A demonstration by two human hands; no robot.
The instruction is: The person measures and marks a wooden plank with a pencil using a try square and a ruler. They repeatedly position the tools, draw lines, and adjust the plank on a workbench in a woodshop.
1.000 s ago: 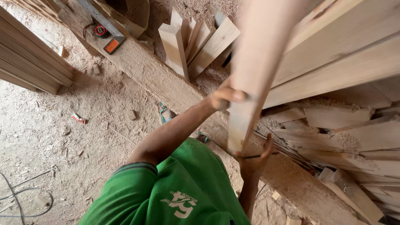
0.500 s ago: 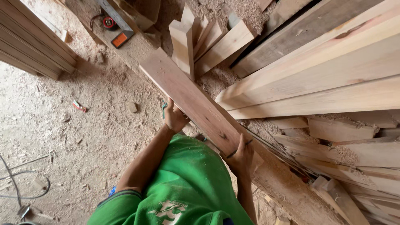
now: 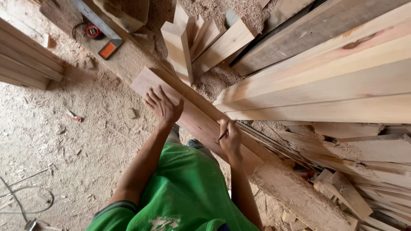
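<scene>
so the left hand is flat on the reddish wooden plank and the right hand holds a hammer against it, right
Not quite. In the head view the right hand holds a thin dark pencil, not a hammer, with its tip against the reddish wooden plank. The left hand does lie flat on that plank, fingers spread.

Two hands are mine, my left hand (image 3: 162, 105) and right hand (image 3: 230, 139), both on one board (image 3: 192, 117). Above the board stand about five short planks (image 3: 201, 42). Left of it lie one red marker (image 3: 73, 116) and one tape measure (image 3: 93, 31).
</scene>
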